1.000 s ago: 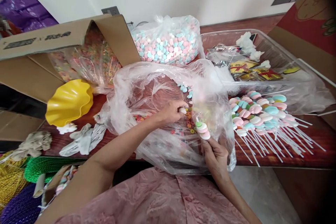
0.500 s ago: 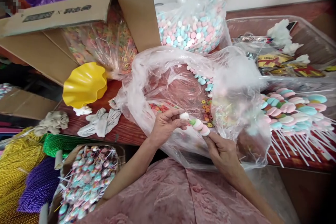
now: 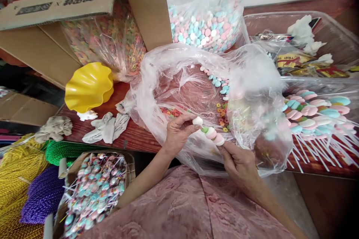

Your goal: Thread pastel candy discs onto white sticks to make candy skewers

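Observation:
My left hand (image 3: 179, 133) pinches a white candy disc (image 3: 198, 120) at the far end of a candy skewer (image 3: 211, 134). Pink, white and green candies are threaded along that skewer. My right hand (image 3: 238, 160) grips its near end, just below the lowest white disc; the stick itself is mostly hidden by the fingers. Both hands hover over the front of an opened clear plastic bag (image 3: 185, 89). Inside the bag lie blue, pink and white candy discs (image 3: 217, 81) and small orange and yellow rings (image 3: 221, 114), with red rings (image 3: 172, 112) at the left.
Finished-looking candy skewers (image 3: 316, 114) lie at the right, white sticks toward me. Behind are a full bag of discs (image 3: 206, 26), a clear bin (image 3: 294, 15) and a cardboard box (image 3: 151, 7). A yellow wavy bowl (image 3: 88, 87) and gloves (image 3: 108, 129) sit left; wrapped skewers (image 3: 98, 183) fill a lower box.
The view has shifted slightly. The white disc in my left hand now sits more plainly at the skewer's tip, with my left fingers spread a little wider around it.

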Tool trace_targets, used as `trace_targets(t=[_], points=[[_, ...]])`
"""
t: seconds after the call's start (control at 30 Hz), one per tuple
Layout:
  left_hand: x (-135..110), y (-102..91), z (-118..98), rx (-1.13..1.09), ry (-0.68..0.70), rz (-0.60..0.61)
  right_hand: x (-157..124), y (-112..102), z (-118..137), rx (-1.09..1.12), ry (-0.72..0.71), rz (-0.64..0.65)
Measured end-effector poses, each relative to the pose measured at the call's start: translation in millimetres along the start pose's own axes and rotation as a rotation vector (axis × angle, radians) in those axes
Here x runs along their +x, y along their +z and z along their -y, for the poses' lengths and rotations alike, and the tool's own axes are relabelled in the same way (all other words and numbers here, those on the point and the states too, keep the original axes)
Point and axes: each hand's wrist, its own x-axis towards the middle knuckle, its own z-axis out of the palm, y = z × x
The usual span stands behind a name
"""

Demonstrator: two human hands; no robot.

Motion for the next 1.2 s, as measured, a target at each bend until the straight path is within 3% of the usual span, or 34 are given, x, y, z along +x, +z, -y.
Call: trace_targets(t=[0.2,0.3,0.43,0.7,0.87,1.0,1.13,1.2], points=[[-4,-0.2,-8,0.524,0.502,0.107,-7,0,0,-0.029,0.009,0.045],[-5,0.7,-11,0.677,0.627,0.152,-8,-1,2,-0.018,0.005,0.065],[-6,1.3,-9,0.72,0.692,0.175,-6,-1,6,-0.009,-0.032,0.056],[-6,4.5,10,0.552,0.534,0.038,-6,18,7,0.125,0.069,0.069],[-8,7.5,16,0.312,0.348,-0.074,2,22,10,0.163,0.122,-0.05],[-3,5.3,-1,0.159,0.188,0.027,5,22,3,0.112,0.062,-0.041],[2,5.6,-11,0.35,0.071,0.08,3,23,-2,0.015,-0.031,-0.037],[-3,11.3,-4,0.299,-0.018,0.088,3,23,-2,-0.011,-0.058,-0.03]])
